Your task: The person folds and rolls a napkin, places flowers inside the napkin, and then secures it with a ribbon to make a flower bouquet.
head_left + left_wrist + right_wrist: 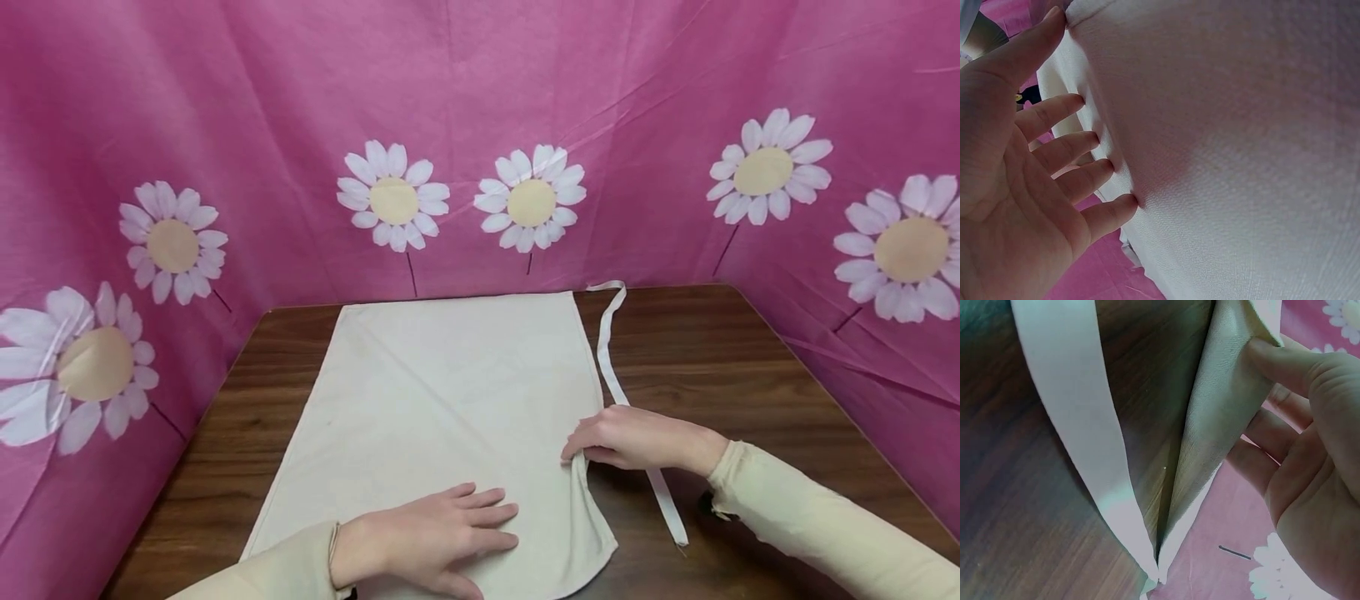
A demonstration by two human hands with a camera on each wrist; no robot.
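Observation:
A cream cloth apron (450, 375) lies spread on the dark wood table, with a curved side edge at the right. My left hand (431, 537) rests on its near part, fingers straight and spread; in the left wrist view the fingertips touch the fabric (1241, 156). At the right edge, my right hand (637, 437) pinches the apron's border between thumb and fingers and lifts it into a small fold. The right wrist view shows this raised edge (1219, 406) under the thumb. A white tie (609, 358) runs along the right side and passes under the right hand.
Brown wood table (697, 350) shows on both sides of the apron. A pink curtain (465, 75) printed with white daisies surrounds the table's back and sides. The tie's loose end (678, 533) lies on the wood near the right sleeve.

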